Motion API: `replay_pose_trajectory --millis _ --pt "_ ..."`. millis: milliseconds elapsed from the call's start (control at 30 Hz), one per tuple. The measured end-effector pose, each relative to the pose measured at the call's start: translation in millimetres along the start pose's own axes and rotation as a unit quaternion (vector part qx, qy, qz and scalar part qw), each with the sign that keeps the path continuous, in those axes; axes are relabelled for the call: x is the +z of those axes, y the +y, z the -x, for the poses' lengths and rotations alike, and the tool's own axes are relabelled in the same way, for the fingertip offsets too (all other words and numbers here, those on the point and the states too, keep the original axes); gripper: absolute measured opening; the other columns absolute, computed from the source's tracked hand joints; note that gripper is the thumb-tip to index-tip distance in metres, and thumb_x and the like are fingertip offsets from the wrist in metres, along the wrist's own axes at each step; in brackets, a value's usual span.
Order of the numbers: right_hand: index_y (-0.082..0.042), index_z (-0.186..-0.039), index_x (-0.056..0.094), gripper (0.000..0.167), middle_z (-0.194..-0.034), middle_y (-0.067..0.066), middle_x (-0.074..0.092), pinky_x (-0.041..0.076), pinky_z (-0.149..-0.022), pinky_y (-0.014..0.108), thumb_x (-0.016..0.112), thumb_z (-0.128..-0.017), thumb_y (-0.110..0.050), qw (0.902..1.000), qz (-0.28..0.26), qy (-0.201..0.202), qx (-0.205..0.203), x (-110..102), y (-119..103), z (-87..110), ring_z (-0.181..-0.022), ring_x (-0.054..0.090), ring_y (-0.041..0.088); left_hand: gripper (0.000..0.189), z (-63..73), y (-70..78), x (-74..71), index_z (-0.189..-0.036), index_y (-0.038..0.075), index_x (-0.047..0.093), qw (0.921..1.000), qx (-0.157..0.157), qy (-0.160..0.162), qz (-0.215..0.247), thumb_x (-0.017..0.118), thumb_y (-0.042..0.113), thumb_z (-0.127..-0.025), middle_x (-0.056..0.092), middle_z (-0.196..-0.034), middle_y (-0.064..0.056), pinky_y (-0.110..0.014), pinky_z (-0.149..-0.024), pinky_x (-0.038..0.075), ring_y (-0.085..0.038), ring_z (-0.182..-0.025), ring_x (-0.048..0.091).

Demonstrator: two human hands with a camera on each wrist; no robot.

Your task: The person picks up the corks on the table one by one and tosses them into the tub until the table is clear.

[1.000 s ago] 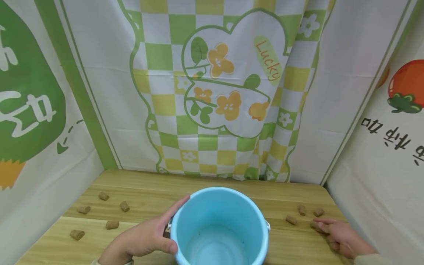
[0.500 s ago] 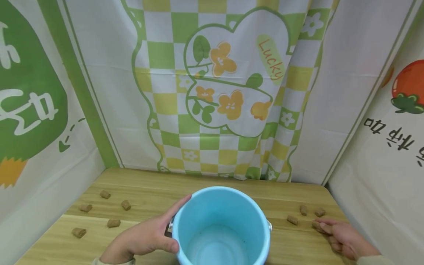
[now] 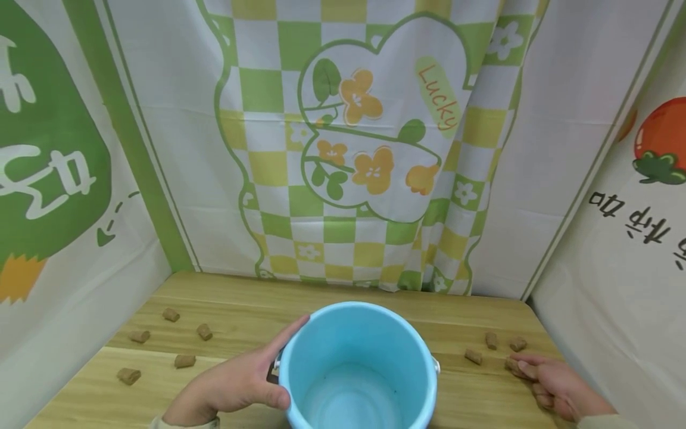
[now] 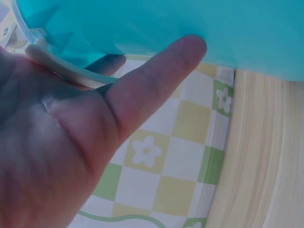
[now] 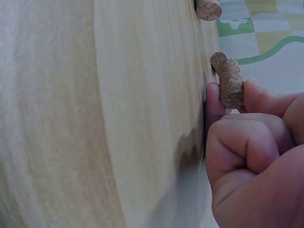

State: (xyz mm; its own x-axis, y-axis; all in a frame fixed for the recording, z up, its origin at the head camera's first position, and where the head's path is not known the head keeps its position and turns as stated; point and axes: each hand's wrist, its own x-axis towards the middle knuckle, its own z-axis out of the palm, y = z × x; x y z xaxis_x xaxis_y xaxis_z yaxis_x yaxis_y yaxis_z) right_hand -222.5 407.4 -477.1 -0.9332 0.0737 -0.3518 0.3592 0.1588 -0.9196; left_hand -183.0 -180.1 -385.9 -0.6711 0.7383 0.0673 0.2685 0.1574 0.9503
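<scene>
A light blue bucket (image 3: 354, 393) stands on the wooden table at the front middle. My left hand (image 3: 241, 378) rests on the bucket's left side, thumb and index finger spread along its outer wall beside the handle joint. In the left wrist view the straight thumb (image 4: 156, 83) lies against the blue wall, near the pale handle (image 4: 71, 71). My right hand (image 3: 557, 384) pinches a cork (image 5: 232, 84) between thumb and finger, low over the table on the right. Near it lie a cork (image 3: 473, 356), another cork (image 3: 490, 340) and a third cork (image 3: 517, 344).
Several more corks lie on the left of the table, among them a cork (image 3: 128, 375) and a cork (image 3: 204, 332). A checked curtain (image 3: 354, 238) hangs behind the table's back edge. Printed cloth walls (image 3: 616, 286) close in both sides.
The whole view has shifted slightly. My left hand stays on the bucket and my right hand keeps its pinch on the cork at the same spot.
</scene>
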Motion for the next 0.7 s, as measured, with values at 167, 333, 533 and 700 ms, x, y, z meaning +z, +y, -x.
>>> replay_pose_trajectory --millis 167,333,533,700 --pt "0.014 -0.142 0.04 0.041 -0.099 0.007 0.065 0.031 -0.043 0.019 0.045 -0.106 -0.005 1.0 -0.003 -0.003 0.0 0.4 -0.3 0.8 -0.046 0.031 0.002 0.112 -0.8 1.6 -0.6 -0.16 0.035 -0.003 0.9999 -0.002 -0.007 0.007 0.079 0.047 -0.084 0.024 -0.158 -0.01 -0.037 -0.101 0.04 -0.03 -0.134 0.04" --pt "0.015 -0.142 0.04 0.041 -0.099 0.007 0.065 0.031 -0.043 0.019 0.045 -0.106 -0.005 0.9998 -0.016 -0.013 -0.006 0.5 -2.6 2.3 -0.046 0.032 0.002 0.112 -0.6 2.3 -2.0 -0.16 0.036 -0.002 0.9999 0.001 -0.001 -0.011 0.08 0.045 -0.084 0.022 -0.16 -0.007 -0.038 -0.102 0.038 -0.028 -0.135 0.039" --pt "0.014 -0.141 0.043 0.039 -0.099 0.009 0.065 0.031 -0.043 0.019 0.046 -0.106 -0.004 0.9992 -0.039 -0.01 -0.001 0.2 -3.0 3.5 -0.047 0.032 0.003 0.113 -0.2 1.4 -2.3 -0.16 0.035 -0.002 0.9997 0.005 0.002 -0.023 0.08 0.046 -0.083 0.022 -0.16 -0.006 -0.038 -0.104 0.036 -0.028 -0.136 0.039" --pt "0.015 -0.142 0.042 0.042 -0.105 0.006 0.068 0.032 -0.044 0.02 0.047 -0.106 -0.006 0.9992 -0.035 -0.018 0.002 -3.0 -0.3 3.6 -0.047 0.032 0.003 0.112 -0.8 0.7 -0.1 -0.16 0.035 -0.002 1.0 0.0 -0.003 0.0 0.079 0.049 -0.084 0.02 -0.161 -0.007 -0.037 -0.103 0.038 -0.028 -0.136 0.037"
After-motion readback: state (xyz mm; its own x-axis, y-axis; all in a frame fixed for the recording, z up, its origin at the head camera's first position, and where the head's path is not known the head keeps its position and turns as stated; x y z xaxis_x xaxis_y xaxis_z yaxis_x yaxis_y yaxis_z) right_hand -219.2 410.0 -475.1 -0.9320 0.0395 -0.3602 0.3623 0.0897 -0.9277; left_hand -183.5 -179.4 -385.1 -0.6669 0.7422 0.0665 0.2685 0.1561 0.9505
